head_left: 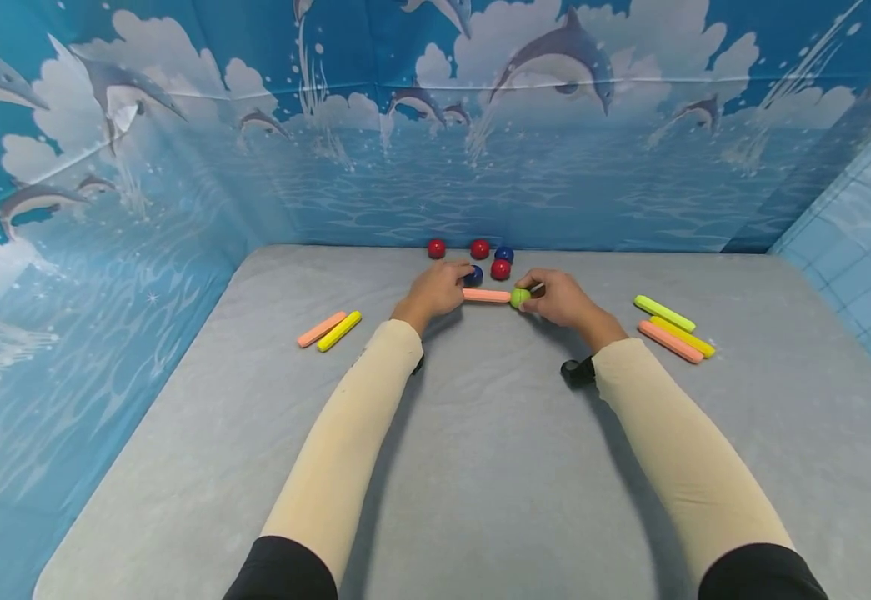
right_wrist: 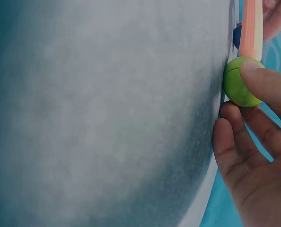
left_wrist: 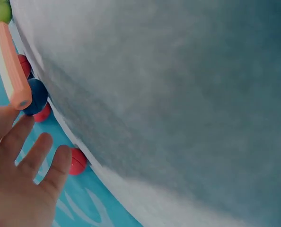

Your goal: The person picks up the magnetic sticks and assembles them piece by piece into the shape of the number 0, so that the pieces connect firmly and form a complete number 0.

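A peach-orange rod [head_left: 486,295] lies crosswise between the two hands, its right end meeting a green ball [head_left: 520,297]. My left hand [head_left: 435,292] pinches the left end of the rod, with the other fingers spread in the left wrist view. The green ball sits between thumb and fingertips of my right hand [head_left: 558,298]; its thumb [right_wrist: 263,82] presses on the ball near the rod joint. Just behind the left fingertips is a blue ball [head_left: 473,276], which overlaps the rod's end in the left wrist view.
Beyond the hands are red balls [head_left: 500,269] and another blue ball [head_left: 505,254] near the grey table's [head_left: 480,483] back edge. To the left lie an orange and a yellow rod [head_left: 339,332]. Green, yellow and orange rods [head_left: 670,342] lie at right. A dolphin-print curtain [head_left: 375,183] hangs behind.
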{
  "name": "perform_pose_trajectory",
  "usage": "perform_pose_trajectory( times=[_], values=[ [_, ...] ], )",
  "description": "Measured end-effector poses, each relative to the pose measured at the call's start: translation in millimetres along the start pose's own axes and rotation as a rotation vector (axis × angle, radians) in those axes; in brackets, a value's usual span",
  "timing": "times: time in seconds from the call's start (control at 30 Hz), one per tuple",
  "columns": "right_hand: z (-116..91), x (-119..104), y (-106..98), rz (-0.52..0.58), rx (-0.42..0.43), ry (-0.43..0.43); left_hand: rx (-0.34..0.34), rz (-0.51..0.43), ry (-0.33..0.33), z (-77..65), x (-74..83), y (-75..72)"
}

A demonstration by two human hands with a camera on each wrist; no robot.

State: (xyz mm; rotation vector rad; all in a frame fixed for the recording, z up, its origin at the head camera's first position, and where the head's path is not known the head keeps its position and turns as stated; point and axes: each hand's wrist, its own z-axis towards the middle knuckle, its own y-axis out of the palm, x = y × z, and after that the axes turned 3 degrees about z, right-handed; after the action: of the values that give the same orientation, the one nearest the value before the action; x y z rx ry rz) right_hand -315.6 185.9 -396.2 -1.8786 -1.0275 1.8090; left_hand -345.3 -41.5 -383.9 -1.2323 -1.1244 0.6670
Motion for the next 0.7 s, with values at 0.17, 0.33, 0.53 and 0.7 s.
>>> perform_pose_trajectory(
  times=[0.17, 0.33, 0.53, 0.7],
  values=[
    [0.1, 1.0, -1.9, 0.002, -0.001, -0.016, 0.100, -0.034, -0.050, 0.5, -2.3, 1.5],
    [2.5, 1.4, -2.2, -0.005, -0.001, -0.004, 0.051, -0.082, 0.011, 0.3, -7.0, 0.5],
    [2.8, 1.4, -1.3, -0.004, -0.002, 0.006, 0.037, -0.152, -0.057, 0.9, -10.2, 2.1],
    [3.6, 2.3, -0.4, 0.002, 0.004, -0.002, 0.036, -0.185, -0.063, 3.3, -14.0, 1.9]
  ],
)
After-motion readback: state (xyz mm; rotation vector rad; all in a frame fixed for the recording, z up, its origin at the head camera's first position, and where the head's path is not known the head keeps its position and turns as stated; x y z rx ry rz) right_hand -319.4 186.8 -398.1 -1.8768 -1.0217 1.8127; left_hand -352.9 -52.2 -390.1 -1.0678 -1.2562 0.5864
